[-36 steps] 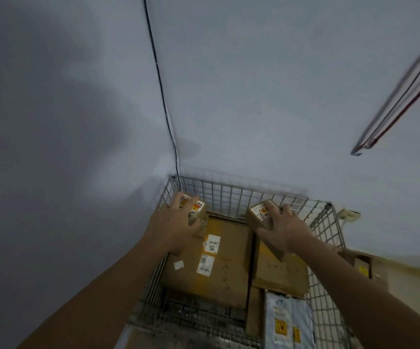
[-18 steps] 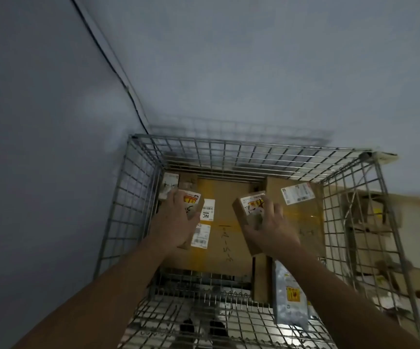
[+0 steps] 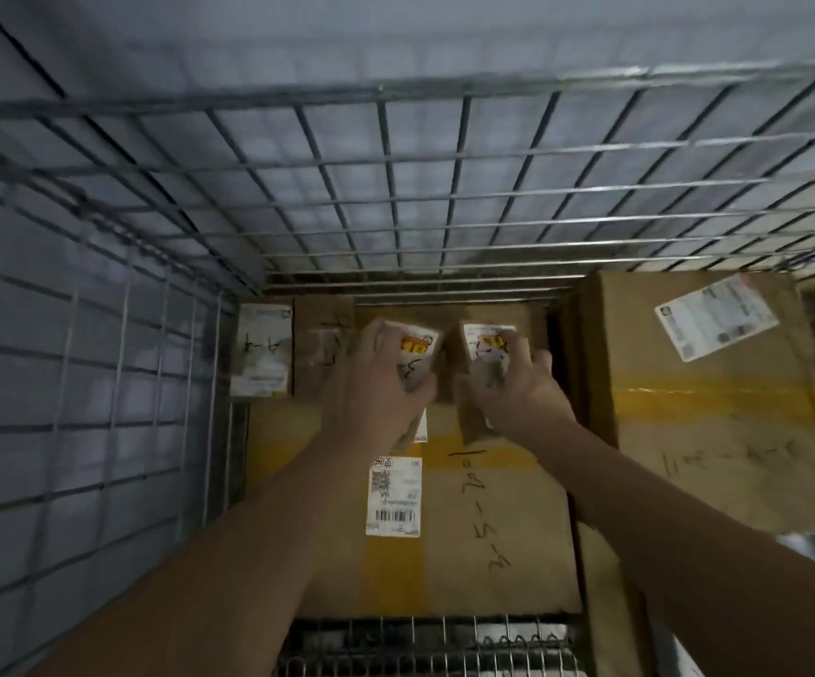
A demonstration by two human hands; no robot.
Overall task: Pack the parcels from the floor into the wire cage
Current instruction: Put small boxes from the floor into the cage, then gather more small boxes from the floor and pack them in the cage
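Left hand: we found it reaching down into the wire cage, clamped on a small parcel.
Right hand: we saw it gripping a second small parcel alongside, above the large box.
Labels: blurred, unreadable.

wire cage: grid walls | two small labelled parcels side by side over big taped carton inside cage

The wire cage is silver-grey grid mesh, the large box at 6 o'clock brown with yellow tape and a white barcode label, the wall at 12 o'clock pale grey.
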